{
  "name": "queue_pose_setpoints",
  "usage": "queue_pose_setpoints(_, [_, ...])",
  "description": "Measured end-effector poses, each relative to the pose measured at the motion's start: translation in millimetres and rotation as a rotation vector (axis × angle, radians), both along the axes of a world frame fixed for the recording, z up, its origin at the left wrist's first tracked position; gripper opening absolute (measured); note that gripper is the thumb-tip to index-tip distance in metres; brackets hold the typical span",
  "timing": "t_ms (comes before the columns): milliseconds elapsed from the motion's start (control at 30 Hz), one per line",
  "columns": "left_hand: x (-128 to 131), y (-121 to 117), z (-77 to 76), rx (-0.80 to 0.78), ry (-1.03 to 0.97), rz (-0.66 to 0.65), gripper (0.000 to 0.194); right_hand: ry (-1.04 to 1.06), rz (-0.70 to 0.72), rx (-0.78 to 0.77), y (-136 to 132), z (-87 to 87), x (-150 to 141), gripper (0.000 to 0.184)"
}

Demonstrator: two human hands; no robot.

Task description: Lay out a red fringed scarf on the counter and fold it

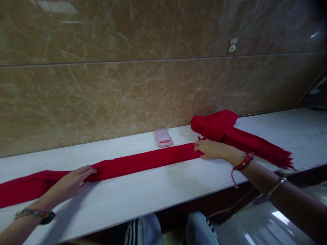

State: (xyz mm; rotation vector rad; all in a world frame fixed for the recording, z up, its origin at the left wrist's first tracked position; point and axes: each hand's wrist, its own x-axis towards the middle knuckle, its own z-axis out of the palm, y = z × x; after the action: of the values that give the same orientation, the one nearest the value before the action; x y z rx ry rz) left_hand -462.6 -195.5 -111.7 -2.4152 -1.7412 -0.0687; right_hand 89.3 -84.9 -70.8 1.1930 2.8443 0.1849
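A long red scarf [148, 160], folded into a narrow band, stretches across the white tabletop and runs out of view at the left. My left hand [78, 178] is on it left of centre, fingers over the cloth and thumb at its near edge, where the fabric bunches slightly. At the scarf's right end, my right hand [208, 149] grips the cloth with bent fingers. A bit of red fringe shows just beyond those fingers. Behind my right forearm lies a heap of folded red scarves [224, 126], its fringed ends pointing right.
A small pinkish packet [163, 137], blurred, lies between the scarf and the wall. The white table [133, 197] backs onto a brown marbled wall [143, 92] with a small white fixture [233, 45]. My knees [150, 229] are below the table's front edge.
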Motion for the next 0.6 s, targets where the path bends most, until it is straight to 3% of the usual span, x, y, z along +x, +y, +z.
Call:
queue_pose_setpoints(67, [7,-3,9.9,-0.023,0.013,0.002,0.044,0.069,0.089,0.025,-10,11.6,-45,0.017])
queue_pose_setpoints(133, [11,-8,22.0,-0.038,0.031,0.006,0.046,0.200,0.213,0.003,-18,12.6,-98,0.020])
queue_pose_setpoints(233, [4,-17,38.1,-0.039,0.061,0.062,0.047,0.382,0.396,-0.062,-28,-2.1,-182,0.025])
queue_pose_setpoints(367, [-30,-27,49.6,-0.071,0.113,0.169,0.045,0.465,0.618,-0.107,-36,-26.3,-274,0.043])
queue_pose_setpoints(467, [-62,-34,56.1,-0.087,0.173,0.226,0.045,0.410,0.693,-0.154,-39,-40.0,-311,0.057])
queue_pose_setpoints(600, [-94,-42,62.8,-0.130,0.149,0.299,0.047,0.404,0.688,-0.153,-39,-55.9,-321,0.051])
